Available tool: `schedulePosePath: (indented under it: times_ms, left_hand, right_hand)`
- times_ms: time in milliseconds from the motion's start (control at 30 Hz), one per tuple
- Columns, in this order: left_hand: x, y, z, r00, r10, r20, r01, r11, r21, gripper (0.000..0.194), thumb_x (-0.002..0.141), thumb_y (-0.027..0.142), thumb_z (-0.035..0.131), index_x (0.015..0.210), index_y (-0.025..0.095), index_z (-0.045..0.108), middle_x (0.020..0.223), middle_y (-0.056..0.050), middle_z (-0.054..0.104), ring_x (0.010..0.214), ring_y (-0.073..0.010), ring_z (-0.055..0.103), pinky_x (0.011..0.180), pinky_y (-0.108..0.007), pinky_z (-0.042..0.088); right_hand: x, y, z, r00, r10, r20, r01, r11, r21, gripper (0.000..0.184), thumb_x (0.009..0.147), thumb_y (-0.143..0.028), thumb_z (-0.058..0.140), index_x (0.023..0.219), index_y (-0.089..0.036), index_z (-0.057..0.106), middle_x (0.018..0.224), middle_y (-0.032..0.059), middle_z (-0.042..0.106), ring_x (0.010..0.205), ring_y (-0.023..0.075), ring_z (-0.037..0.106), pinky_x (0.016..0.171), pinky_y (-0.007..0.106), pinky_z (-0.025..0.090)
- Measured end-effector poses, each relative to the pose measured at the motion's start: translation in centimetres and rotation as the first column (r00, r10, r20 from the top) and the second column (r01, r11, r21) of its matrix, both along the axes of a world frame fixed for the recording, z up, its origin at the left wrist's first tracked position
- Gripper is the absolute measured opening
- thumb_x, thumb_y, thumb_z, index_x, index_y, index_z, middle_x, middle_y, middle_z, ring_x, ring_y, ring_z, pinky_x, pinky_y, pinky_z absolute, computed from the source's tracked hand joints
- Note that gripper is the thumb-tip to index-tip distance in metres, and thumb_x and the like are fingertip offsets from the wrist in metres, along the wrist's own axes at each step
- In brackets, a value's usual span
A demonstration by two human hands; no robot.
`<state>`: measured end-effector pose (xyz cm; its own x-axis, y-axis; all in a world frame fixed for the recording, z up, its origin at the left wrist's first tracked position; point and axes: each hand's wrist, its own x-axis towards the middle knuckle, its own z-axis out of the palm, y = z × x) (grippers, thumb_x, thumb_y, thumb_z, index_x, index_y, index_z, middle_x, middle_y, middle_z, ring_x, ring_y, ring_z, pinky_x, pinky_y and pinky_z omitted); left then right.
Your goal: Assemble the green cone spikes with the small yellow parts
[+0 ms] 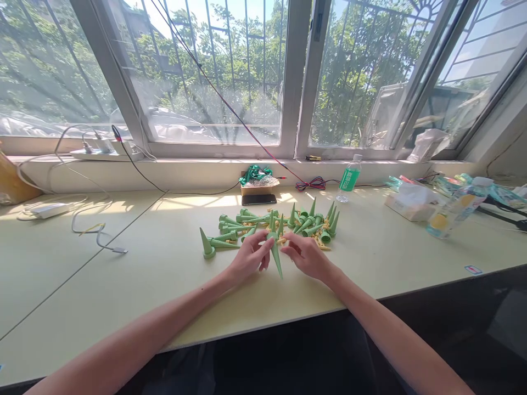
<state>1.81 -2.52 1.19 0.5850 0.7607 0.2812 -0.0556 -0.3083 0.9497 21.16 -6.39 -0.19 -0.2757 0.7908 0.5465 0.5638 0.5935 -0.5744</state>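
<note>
My left hand (251,253) is closed around the cap end of a green plastic watering spike (276,260), whose tip points down and toward me. Close by on the right, my right hand (307,253) is pinched at a small yellow plastic piece (282,240) beside the cap. The fingers partly cover that piece. Just beyond both hands lies a pile of similar green spikes (233,227), some on their sides and some upright, with small yellow pieces (323,246) scattered among them. One separate spike (206,245) stands on its cap left of the pile.
Behind the pile are a small cardboard box (258,191) of green items and a dark phone (258,199). A water bottle (349,178) stands near the window wall. Tissues (411,204) and another bottle (457,207) are at right; cables (99,230) lie at left.
</note>
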Motion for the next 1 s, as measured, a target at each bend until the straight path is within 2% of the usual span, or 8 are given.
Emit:
schedulePosePath:
  times_ms: [167, 300, 433, 567, 700, 833, 933, 1000]
  left_hand:
    - [-0.1, 0.0, -0.1, 0.998, 0.025, -0.059, -0.021, 0.997, 0.071, 0.035, 0.093, 0.052, 0.052, 0.087, 0.017, 0.048, 0.043, 0.008, 0.047, 0.033, -0.0080, 0.044, 0.036, -0.018, 0.030]
    - [-0.1, 0.1, -0.7, 0.994, 0.029, -0.102, -0.018, 0.994, 0.104, 0.033, 0.093, 0.051, 0.052, 0.089, 0.018, 0.045, 0.043, 0.009, 0.043, 0.034, -0.0077, 0.043, 0.036, -0.017, 0.029]
    - [-0.1, 0.1, -1.1, 0.988, 0.041, -0.148, -0.008, 0.976, 0.216, 0.031, 0.093, 0.049, 0.051, 0.094, 0.017, 0.048, 0.049, 0.008, 0.040, 0.039, -0.0072, 0.043, 0.039, -0.017, 0.035]
    - [-0.1, 0.0, -0.8, 0.982, 0.036, -0.183, 0.019, 0.957, 0.289, 0.030, 0.094, 0.046, 0.050, 0.089, 0.016, 0.050, 0.056, 0.007, 0.040, 0.044, -0.0074, 0.046, 0.042, -0.018, 0.039]
    - [0.0, -0.2, -0.7, 0.981, 0.052, -0.185, -0.006, 0.970, 0.242, 0.030, 0.093, 0.047, 0.051, 0.090, 0.017, 0.050, 0.051, 0.007, 0.040, 0.042, -0.0072, 0.044, 0.040, -0.017, 0.036]
    - [0.1, 0.0, -0.8, 0.986, 0.039, -0.163, -0.021, 0.994, 0.110, 0.031, 0.093, 0.049, 0.051, 0.094, 0.018, 0.047, 0.045, 0.008, 0.045, 0.035, -0.0067, 0.040, 0.036, -0.016, 0.031]
    - [0.1, 0.2, -0.8, 0.990, 0.020, -0.139, -0.015, 0.999, 0.042, 0.032, 0.093, 0.050, 0.052, 0.091, 0.018, 0.046, 0.043, 0.007, 0.048, 0.033, -0.0076, 0.041, 0.034, -0.017, 0.031]
    - [0.1, 0.3, -0.6, 0.994, 0.009, -0.112, -0.009, 1.000, 0.004, 0.034, 0.093, 0.052, 0.052, 0.090, 0.018, 0.048, 0.043, 0.006, 0.049, 0.034, -0.0084, 0.043, 0.034, -0.017, 0.032]
  right_hand:
    - [0.0, 0.0, 0.0, 0.999, -0.034, 0.035, 0.034, 0.999, 0.012, 0.025, 0.097, -0.043, 0.049, 0.088, -0.020, 0.054, 0.059, -0.0052, 0.045, 0.053, 0.0111, 0.037, 0.056, 0.023, 0.031]
    - [0.0, 0.1, 0.0, 0.996, -0.050, 0.068, 0.048, 0.998, 0.031, 0.037, 0.099, -0.044, 0.045, 0.070, -0.021, 0.041, 0.058, -0.0053, 0.036, 0.053, 0.0105, 0.031, 0.054, 0.023, 0.026]
    - [0.0, 0.0, -0.1, 0.992, -0.054, 0.114, 0.052, 0.998, 0.021, 0.041, 0.101, -0.040, 0.038, 0.065, -0.020, 0.034, 0.056, -0.0053, 0.030, 0.051, 0.0098, 0.026, 0.054, 0.025, 0.022]
    - [-0.1, 0.0, 0.0, 0.991, -0.053, 0.123, 0.052, 0.999, 0.004, 0.042, 0.101, -0.038, 0.036, 0.064, -0.019, 0.033, 0.055, -0.0051, 0.027, 0.051, 0.0097, 0.023, 0.054, 0.026, 0.020]
    - [-0.2, 0.1, 0.0, 0.993, -0.081, 0.091, 0.080, 0.997, 0.016, 0.043, 0.101, -0.039, 0.038, 0.063, -0.019, 0.034, 0.054, -0.0050, 0.031, 0.051, 0.0095, 0.025, 0.053, 0.025, 0.021]
    - [-0.4, 0.1, 0.1, 0.994, -0.111, -0.006, 0.111, 0.993, 0.030, 0.037, 0.099, -0.038, 0.043, 0.068, -0.020, 0.041, 0.055, -0.0050, 0.038, 0.050, 0.0095, 0.033, 0.053, 0.023, 0.027]
    - [-0.5, 0.0, 0.2, 0.990, -0.098, -0.098, 0.102, 0.994, 0.037, 0.018, 0.097, -0.035, 0.050, 0.088, -0.019, 0.054, 0.062, -0.0036, 0.051, 0.053, 0.0101, 0.044, 0.054, 0.022, 0.036]
    - [-0.5, 0.0, 0.3, 0.988, -0.081, -0.128, 0.089, 0.994, 0.057, 0.015, 0.095, -0.032, 0.054, 0.103, -0.019, 0.056, 0.072, -0.0005, 0.060, 0.058, 0.0114, 0.053, 0.057, 0.022, 0.042]
